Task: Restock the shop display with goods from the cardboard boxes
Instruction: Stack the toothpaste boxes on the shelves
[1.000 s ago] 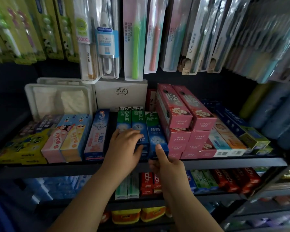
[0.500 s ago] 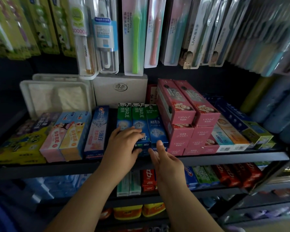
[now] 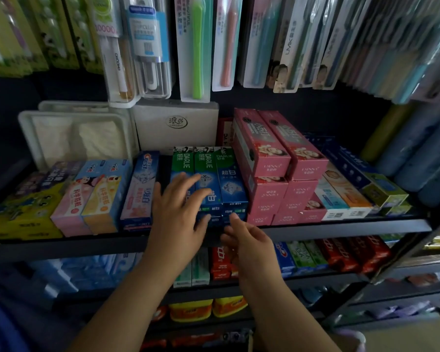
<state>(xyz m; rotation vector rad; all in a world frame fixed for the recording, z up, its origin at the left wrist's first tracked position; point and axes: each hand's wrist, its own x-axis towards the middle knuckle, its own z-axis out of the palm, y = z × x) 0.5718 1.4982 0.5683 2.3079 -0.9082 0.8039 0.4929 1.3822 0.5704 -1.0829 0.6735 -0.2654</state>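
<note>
Setting: dim shop bay; dark metal shelf (image 3: 341, 226) at chest height, toothbrush packs (image 3: 196, 47) hanging above, more stock on tiers below.
Goods: green-and-blue toothpaste boxes (image 3: 230, 181) stacked mid-shelf, ends facing out, between a single blue-and-white box (image 3: 141, 191) and the stacked pink boxes (image 3: 277, 171).
Left hand (image 3: 181, 214): lies flat on the stack, fingers spread and straight, nothing gripped; likely pressing the boxes level and back.
Right hand (image 3: 247, 237): loose, holding nothing, fingertips near the stack's front ends; contact unclear.
Gap: dark slot left of the stack, beside the left hand; probably room for another column.
Cardboard boxes: none in view.
Stage: likely squaring up boxes just shelved.
</note>
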